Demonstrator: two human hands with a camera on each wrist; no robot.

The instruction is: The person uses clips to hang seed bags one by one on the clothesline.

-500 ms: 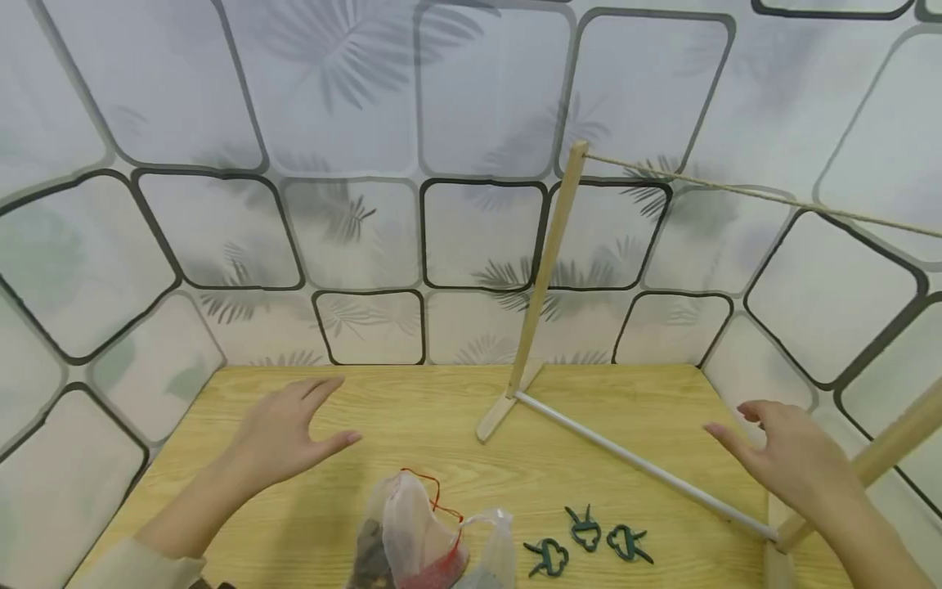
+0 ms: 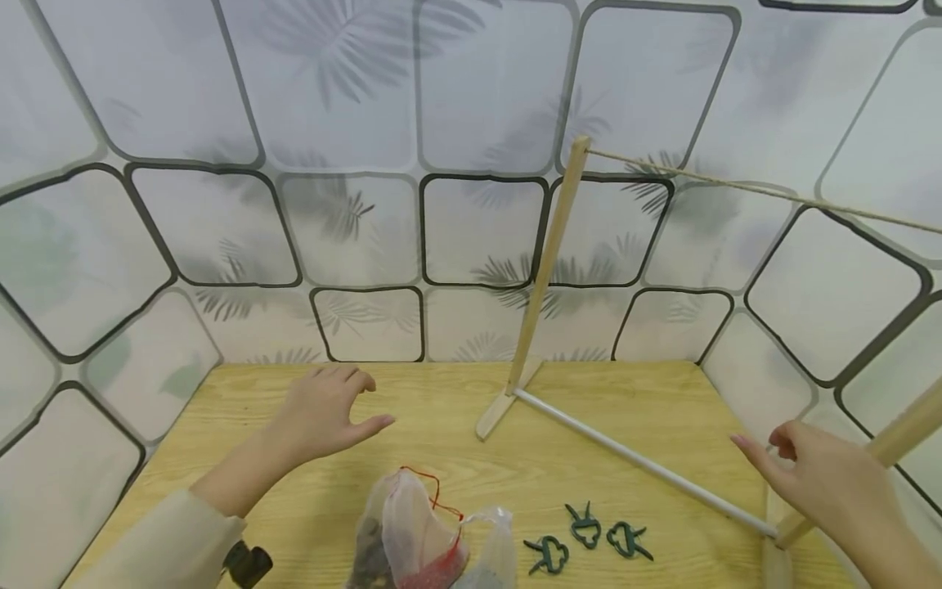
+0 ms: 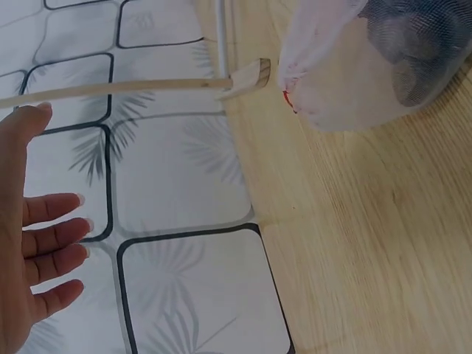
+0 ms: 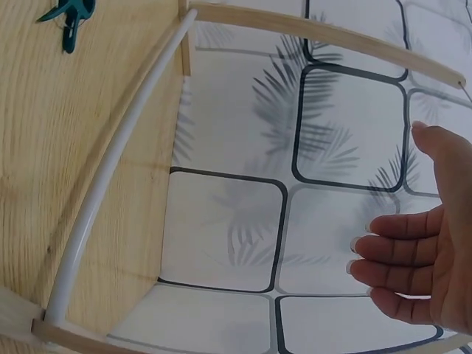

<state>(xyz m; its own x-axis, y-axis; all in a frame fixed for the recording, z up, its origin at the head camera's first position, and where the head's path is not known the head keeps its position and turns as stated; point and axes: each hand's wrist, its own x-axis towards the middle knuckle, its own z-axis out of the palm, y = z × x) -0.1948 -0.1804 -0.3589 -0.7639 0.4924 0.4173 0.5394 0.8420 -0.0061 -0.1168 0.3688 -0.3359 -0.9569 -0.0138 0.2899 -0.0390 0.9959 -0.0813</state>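
My left hand (image 2: 322, 413) hovers over the left part of the wooden table, thumb apart from the loosely bent fingers, holding nothing. In the left wrist view its fingers (image 3: 55, 240) point toward the patterned backdrop. My right hand (image 2: 835, 474) is raised at the right, near the closer wooden post (image 2: 908, 421), and also holds nothing; I cannot tell from the head view if it touches the post. Between the hands lie mesh bags (image 2: 415, 523) with a red drawstring, a clear plastic bag (image 2: 495, 552) and several dark green clips, one of them a clip (image 2: 585, 525).
A wooden stand has a far upright post (image 2: 548, 270), a white rod (image 2: 640, 460) low along the table (image 2: 434, 409), and a cord (image 2: 736, 188) strung from the post's top. A patterned backdrop (image 2: 368, 229) surrounds the table's back and sides.
My left hand has moved to the right, and its forearm and sleeve reach further into view. My right hand has shifted slightly right and down. The bags, clips and stand have stayed put.
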